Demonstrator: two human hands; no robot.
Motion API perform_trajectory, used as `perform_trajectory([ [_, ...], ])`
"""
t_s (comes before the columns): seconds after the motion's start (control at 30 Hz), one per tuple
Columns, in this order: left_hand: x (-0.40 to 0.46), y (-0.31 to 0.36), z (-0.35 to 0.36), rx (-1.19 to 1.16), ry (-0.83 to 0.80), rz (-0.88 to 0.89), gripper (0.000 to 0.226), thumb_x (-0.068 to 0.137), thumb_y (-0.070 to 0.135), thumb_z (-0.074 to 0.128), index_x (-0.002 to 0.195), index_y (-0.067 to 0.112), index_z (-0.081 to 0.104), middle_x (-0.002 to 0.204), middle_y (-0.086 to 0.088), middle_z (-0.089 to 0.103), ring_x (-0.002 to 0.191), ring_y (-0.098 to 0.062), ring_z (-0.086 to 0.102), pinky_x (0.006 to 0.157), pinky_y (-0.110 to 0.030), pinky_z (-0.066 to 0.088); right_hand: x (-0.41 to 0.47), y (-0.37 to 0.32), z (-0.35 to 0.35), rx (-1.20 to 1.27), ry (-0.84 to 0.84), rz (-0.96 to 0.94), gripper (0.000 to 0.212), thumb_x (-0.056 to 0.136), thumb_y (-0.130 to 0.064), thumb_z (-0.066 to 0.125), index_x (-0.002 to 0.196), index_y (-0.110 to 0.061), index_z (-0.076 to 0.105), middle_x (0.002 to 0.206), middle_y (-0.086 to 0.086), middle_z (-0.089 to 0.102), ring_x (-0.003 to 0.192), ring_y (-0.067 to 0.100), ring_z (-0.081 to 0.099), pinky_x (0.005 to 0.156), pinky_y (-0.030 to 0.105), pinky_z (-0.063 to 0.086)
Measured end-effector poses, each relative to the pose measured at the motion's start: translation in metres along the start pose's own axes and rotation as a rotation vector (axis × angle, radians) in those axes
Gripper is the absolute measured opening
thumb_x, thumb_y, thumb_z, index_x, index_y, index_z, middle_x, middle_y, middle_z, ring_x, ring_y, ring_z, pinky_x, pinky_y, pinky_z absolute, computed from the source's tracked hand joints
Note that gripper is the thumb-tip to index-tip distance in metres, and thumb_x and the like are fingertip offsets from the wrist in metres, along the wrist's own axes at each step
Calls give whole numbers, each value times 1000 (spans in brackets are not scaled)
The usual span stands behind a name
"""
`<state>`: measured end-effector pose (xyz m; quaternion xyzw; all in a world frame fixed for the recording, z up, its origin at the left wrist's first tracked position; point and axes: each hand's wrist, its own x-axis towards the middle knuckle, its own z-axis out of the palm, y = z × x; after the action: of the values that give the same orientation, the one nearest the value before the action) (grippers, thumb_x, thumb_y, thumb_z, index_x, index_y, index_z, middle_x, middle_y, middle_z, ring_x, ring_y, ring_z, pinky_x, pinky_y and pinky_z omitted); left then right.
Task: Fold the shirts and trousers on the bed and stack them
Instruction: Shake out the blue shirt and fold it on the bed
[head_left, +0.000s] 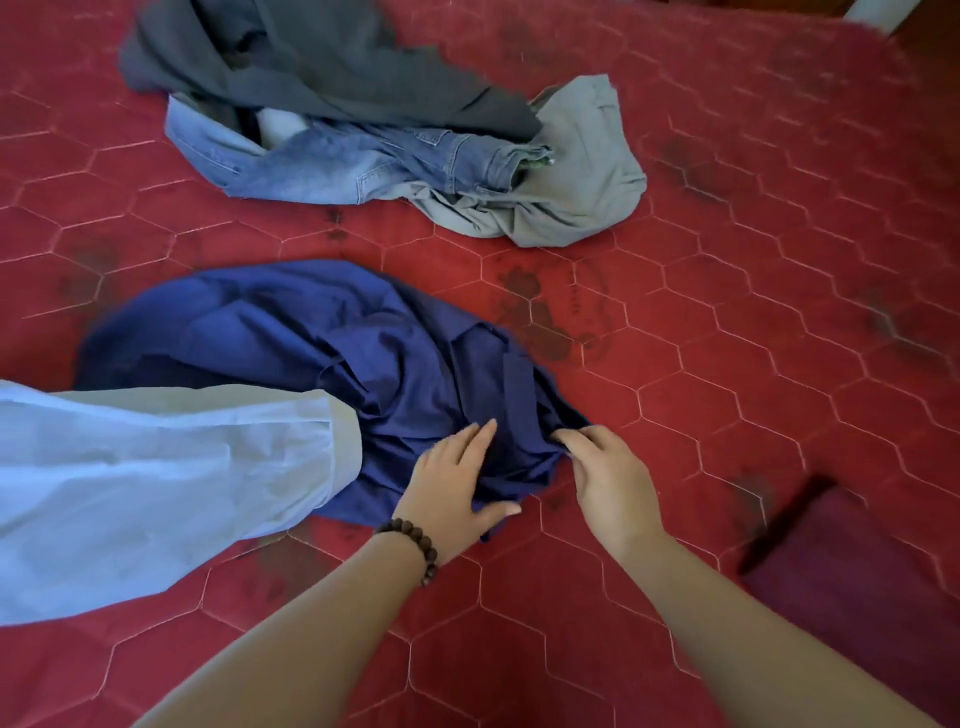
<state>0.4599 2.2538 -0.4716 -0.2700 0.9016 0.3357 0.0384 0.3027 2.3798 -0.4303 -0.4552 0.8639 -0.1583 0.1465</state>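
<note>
Pale blue garment (156, 493) cut off left, maroon cushion (857, 597) — perhaps — cropped right

A crumpled shirt (311, 343) lies on the bed (727, 312) before the heap of clothes (374, 114), perhaps trousers.

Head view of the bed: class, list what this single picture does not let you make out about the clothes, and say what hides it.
- Navy garment, head view: crumpled, type unclear; the pale blue garment covers its near left part.
- Pale blue garment: cut off by the left edge.
- Dark grey garment: cut off by the top edge.
- Jeans: partly under the grey garment.
- Right hand fingertips: buried in navy folds.
</note>
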Motion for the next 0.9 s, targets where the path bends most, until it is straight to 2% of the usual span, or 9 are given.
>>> perform_trajectory([
  [0.13, 11, 49, -79, -148, 148, 56, 96, 80, 62, 60, 154, 20, 15, 158, 2, 24, 143, -17, 26, 115, -36, 29, 15, -34, -80, 89, 67, -141, 25, 89, 5, 57, 110, -2, 69, 93, 14, 65, 85, 36, 63, 67, 44, 52],
  [0.23, 17, 91, -145, -251, 171, 61, 81, 82, 47, 70, 148, 15, 34, 147, -1, 42, 133, -17, 40, 105, -22, 33, 32, -73, -142, 174, 90, -182, 23, 93, -2, 54, 112, -3, 66, 101, 13, 68, 94, 33, 63, 81, 43, 49],
  [0.37, 8, 141, -241, -172, 303, 143, 35, 87, 22, 69, 119, 10, 61, 112, -8, 66, 104, -26, 59, 87, -35, 44, 45, -133, -232, 323, 103, -149, 22, 92, -7, 56, 112, -6, 66, 106, 7, 70, 100, 22, 61, 82, 27, 42],
  [0.5, -14, 187, -337, -129, 434, 220, 9, 90, 8, 61, 94, 0, 63, 87, -16, 68, 83, -33, 62, 72, -40, 44, 44, -194, -322, 385, 174, -229, 15, 92, -9, 60, 103, -3, 68, 97, 9, 69, 90, 20, 60, 68, 22, 35],
  [0.57, -30, 208, -383, -114, 496, 284, 9, 90, 6, 61, 83, 0, 60, 77, -14, 65, 76, -31, 60, 68, -38, 41, 39, -223, -367, 425, 179, -295, 12, 92, -13, 63, 97, -5, 69, 89, 7, 68, 83, 17, 59, 65, 21, 37],
  [0.67, -57, 235, -444, -92, 540, 393, 9, 91, 5, 60, 82, 3, 62, 75, -3, 63, 75, -25, 59, 67, -32, 40, 26, -261, -428, 504, 131, -327, 18, 94, -18, 61, 79, -10, 66, 68, 3, 60, 63, 11, 55, 58, 21, 42],
  [0.73, -77, 250, -479, -92, 557, 441, 7, 92, 7, 61, 86, 5, 64, 78, -1, 65, 75, -16, 57, 68, -24, 42, 18, -284, -461, 592, 120, -299, 29, 98, -21, 55, 78, -1, 62, 63, 9, 57, 54, 21, 56, 53, 34, 45],
  [0.8, -96, 262, -508, -65, 596, 464, 3, 90, 8, 63, 91, 6, 66, 80, 3, 62, 77, -10, 55, 67, -16, 38, 10, -307, -490, 717, 168, -269, 35, 99, -21, 53, 69, -3, 58, 51, 6, 54, 41, 23, 50, 47, 32, 40],
  [0.9, -121, 271, -541, -25, 601, 404, 18, 90, 14, 65, 104, 4, 65, 93, -4, 69, 91, -24, 64, 79, -30, 46, 1, -338, -523, 947, 229, -156, 34, 98, -18, 55, 64, -11, 55, 49, 3, 53, 44, 22, 48, 41, 25, 39],
])
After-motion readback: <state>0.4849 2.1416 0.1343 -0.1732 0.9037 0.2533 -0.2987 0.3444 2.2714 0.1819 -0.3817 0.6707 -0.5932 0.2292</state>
